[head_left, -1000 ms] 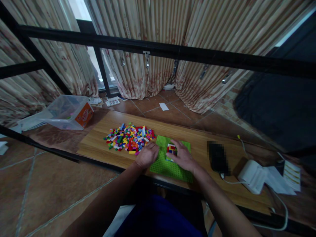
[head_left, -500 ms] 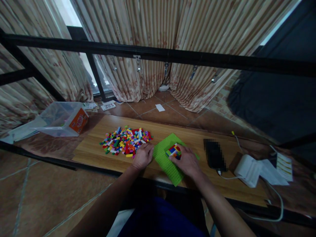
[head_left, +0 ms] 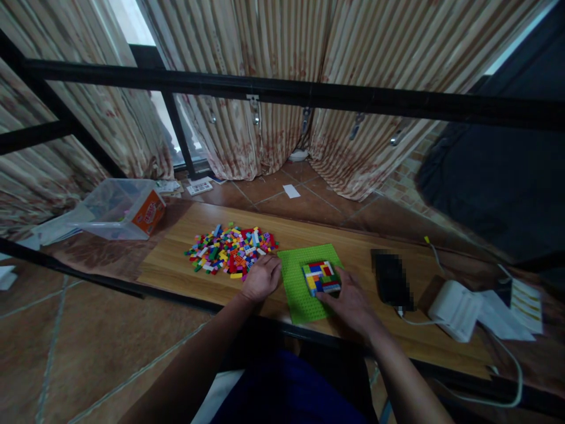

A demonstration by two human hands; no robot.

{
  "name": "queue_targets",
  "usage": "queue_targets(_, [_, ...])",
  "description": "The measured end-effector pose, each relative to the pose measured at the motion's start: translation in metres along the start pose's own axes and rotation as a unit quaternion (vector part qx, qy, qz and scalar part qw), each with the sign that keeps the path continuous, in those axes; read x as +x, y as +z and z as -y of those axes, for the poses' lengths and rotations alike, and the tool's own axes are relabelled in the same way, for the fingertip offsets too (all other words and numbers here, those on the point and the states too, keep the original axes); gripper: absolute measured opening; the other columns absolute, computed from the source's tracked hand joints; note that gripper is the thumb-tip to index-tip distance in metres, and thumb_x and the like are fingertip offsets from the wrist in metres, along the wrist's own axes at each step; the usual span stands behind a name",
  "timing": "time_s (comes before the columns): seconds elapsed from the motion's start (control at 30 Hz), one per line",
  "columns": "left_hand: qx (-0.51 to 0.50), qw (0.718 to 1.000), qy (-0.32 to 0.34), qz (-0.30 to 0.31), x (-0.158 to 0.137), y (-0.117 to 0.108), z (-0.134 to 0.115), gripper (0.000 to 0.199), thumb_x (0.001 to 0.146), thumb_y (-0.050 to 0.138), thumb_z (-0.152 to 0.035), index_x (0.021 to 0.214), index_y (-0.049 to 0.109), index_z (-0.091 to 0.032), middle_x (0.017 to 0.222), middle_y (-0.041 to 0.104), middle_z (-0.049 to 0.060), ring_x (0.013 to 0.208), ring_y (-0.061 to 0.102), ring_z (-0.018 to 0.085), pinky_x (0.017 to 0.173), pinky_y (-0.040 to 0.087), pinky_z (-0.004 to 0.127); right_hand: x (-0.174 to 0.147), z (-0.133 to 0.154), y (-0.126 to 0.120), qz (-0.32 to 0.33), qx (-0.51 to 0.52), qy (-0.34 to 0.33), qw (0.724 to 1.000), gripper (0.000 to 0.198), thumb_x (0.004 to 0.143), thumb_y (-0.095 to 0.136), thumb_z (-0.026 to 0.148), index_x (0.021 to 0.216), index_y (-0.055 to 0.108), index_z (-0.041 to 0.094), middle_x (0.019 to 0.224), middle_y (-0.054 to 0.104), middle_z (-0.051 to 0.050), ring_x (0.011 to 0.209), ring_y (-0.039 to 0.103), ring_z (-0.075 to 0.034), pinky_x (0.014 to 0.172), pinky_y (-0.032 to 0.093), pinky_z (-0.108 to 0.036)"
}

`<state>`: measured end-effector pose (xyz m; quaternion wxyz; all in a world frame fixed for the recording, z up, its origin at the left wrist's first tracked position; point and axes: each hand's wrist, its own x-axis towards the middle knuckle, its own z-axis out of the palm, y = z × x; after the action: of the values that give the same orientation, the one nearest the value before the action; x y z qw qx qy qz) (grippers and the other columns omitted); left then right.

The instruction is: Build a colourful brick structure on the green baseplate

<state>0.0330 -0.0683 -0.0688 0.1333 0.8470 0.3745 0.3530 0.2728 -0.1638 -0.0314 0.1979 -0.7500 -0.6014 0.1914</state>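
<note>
the right hand had its thumb and fingers apart, curved around the near right corner of the brick block; whether that grip was pressing on it, one could not tell. the block lay just left of the grip, on the green baseplate, which rested on the desk. the left hand was loosely curled left of the right grip, between the brick pile and the baseplate, and whether it pinched anything was hidden. the step in hand looked like steadying the block. doing it well called for thumb and fingers low on the block's sides, with light, even pressure, lest edge bricks pop loose; the left hand was near enough to pin the baseplate's left edge.
</note>
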Motion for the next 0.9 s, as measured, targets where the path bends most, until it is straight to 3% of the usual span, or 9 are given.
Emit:
queue_targets(0.3, [0.008, 1.000, -0.003, 0.007, 0.000, 0.002, 0.001, 0.017, 0.092, 0.046, -0.019, 0.100, 0.062, -0.018, 0.098, 0.066, 0.008, 0.096, 0.062, 0.021, 0.088, 0.053, 0.039, -0.008, 0.011, 0.022, -0.036, -0.034, 0.029, 0.998, 0.075, 0.077, 0.060, 0.054, 0.139, 0.040, 0.016, 0.130, 0.053, -0.019, 0.111, 0.061, -0.032, 0.094, 0.047, -0.045])
queue_targets(0.57, [0.012, 1.000, 0.001, 0.017, -0.003, 0.000, -0.001, 0.018, 0.093, 0.043, -0.017, 0.097, 0.061, -0.018, 0.099, 0.066, 0.009, 0.098, 0.062, 0.021, 0.089, 0.053, 0.038, -0.003, 0.014, 0.033, -0.046, -0.019, 0.012, 0.999, 0.078, 0.079, 0.056, 0.057, 0.139, 0.038, 0.011, 0.134, 0.049, -0.022, 0.117, 0.057, -0.035, 0.096, 0.046, -0.046])
queue_targets(0.73, [0.026, 1.000, -0.006, 0.007, -0.006, -0.002, -0.004, 0.019, 0.092, 0.044, -0.014, 0.099, 0.061, -0.018, 0.099, 0.066, 0.009, 0.097, 0.062, 0.021, 0.088, 0.053, 0.038, -0.004, 0.006, 0.032, -0.046, 0.012, -0.009, 0.999, 0.079, 0.079, 0.055, 0.061, 0.139, 0.039, 0.013, 0.133, 0.049, -0.019, 0.114, 0.057, -0.032, 0.097, 0.045, -0.045])
queue_targets(0.9, [0.035, 0.999, -0.020, -0.027, -0.009, -0.004, -0.007, 0.020, 0.092, 0.045, -0.015, 0.102, 0.062, -0.018, 0.104, 0.066, 0.009, 0.097, 0.062, 0.020, 0.089, 0.053, 0.037, -0.011, -0.004, 0.023, -0.081, 0.104, -0.015, 0.991, 0.070, 0.081, 0.052, 0.063, 0.134, 0.045, 0.017, 0.120, 0.057, -0.014, 0.085, 0.064, -0.023, 0.080, 0.053, -0.039])
